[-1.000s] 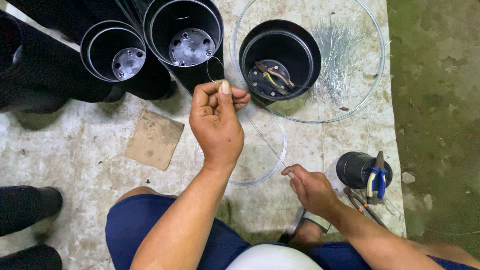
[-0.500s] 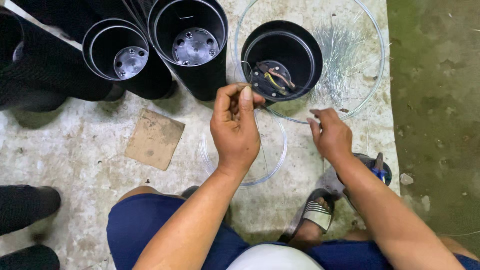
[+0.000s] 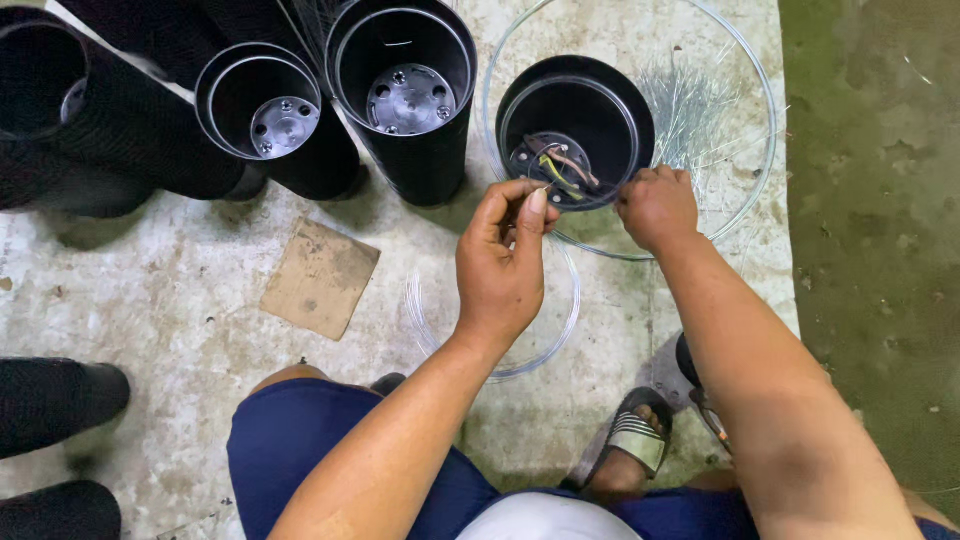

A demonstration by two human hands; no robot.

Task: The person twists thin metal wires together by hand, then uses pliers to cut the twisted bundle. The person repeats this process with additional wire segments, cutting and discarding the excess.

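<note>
The left hand [image 3: 500,265] pinches a thin wire end between thumb and forefinger; the right hand [image 3: 655,205] is curled shut at the rim of the black cylinder [image 3: 610,105], just beyond both hands, inside a clear bowl [image 3: 755,190] on the concrete floor [image 3: 180,290]. Coloured wires [image 3: 560,170] lie inside it.

Only one view here: the camera sits on my head and looks almost straight down, fairly close. My knees fill the bottom edge, both forearms reach up mid-frame, concrete floor [image 3: 180,330] runs to the top.
</note>
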